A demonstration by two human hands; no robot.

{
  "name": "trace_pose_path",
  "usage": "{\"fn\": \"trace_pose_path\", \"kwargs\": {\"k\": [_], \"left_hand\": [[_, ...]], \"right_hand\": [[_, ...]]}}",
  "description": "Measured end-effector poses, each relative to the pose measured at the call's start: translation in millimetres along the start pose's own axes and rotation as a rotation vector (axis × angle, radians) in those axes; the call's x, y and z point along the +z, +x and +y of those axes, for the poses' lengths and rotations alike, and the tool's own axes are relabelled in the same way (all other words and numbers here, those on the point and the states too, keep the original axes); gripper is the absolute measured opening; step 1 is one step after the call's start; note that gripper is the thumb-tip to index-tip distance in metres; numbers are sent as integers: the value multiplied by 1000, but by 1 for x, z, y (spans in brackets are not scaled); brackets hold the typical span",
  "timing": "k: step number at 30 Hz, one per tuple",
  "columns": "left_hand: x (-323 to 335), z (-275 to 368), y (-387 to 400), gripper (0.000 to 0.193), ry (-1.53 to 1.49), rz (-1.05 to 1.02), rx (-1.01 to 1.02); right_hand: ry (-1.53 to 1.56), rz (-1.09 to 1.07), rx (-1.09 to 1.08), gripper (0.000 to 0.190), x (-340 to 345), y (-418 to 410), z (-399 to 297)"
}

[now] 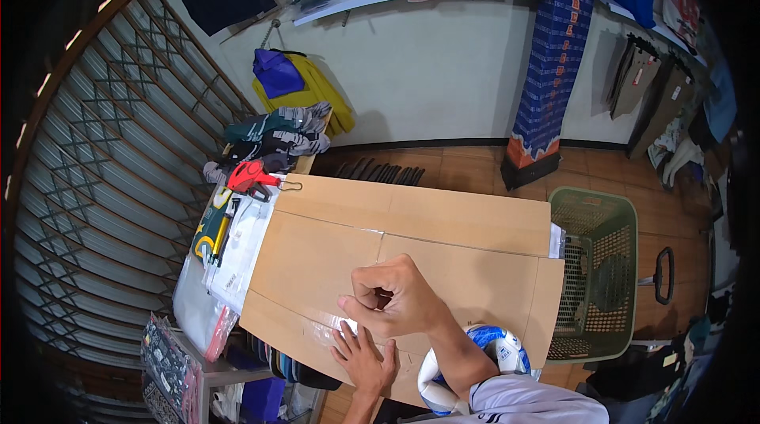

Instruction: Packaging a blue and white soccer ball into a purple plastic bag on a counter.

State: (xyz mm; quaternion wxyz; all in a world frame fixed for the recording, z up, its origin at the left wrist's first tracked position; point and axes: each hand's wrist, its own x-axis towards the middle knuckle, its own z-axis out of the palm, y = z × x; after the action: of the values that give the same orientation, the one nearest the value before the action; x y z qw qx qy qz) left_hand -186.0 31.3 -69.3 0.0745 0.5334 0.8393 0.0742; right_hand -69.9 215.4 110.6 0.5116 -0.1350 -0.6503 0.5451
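My right hand [395,299] is above the cardboard sheet [463,269], its fingers curled into a loose fist with the thumb forward. Nothing shows inside that curl. Just below it, my left hand [367,361] lies palm down on the cardboard, fingers spread. Close to its fingertips is a glossy strip of clear tape [323,332] on the board. A white and blue ball [504,345] rests at the near edge of the board, partly hidden by my right forearm and sleeve; its outline looks uneven.
Left of the cardboard are a red tape dispenser [252,177], a yellow and black hand pump [221,237] and plastic packaging [199,299]. A green plastic basket [623,281] with a handle stands at the right. Behind are folded clothes [279,133] and a blue pillar [546,62].
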Motion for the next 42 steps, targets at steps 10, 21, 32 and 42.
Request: {"fn": "trace_pose_path", "kwargs": {"k": [10,21,32,42], "left_hand": [[-2,2,0,86,-4,1,2],[-2,3,0,82,-19,14,-7],[-3,2,0,84,-18,0,-10],[-2,3,0,84,-19,11,-6]], "right_hand": [[5,-1,-7,40,-1,0,5],[-8,-37,9,34,-3,2,7],[-2,-41,6,34,-2,3,8],[-11,-43,22,33,-2,3,10]]}}
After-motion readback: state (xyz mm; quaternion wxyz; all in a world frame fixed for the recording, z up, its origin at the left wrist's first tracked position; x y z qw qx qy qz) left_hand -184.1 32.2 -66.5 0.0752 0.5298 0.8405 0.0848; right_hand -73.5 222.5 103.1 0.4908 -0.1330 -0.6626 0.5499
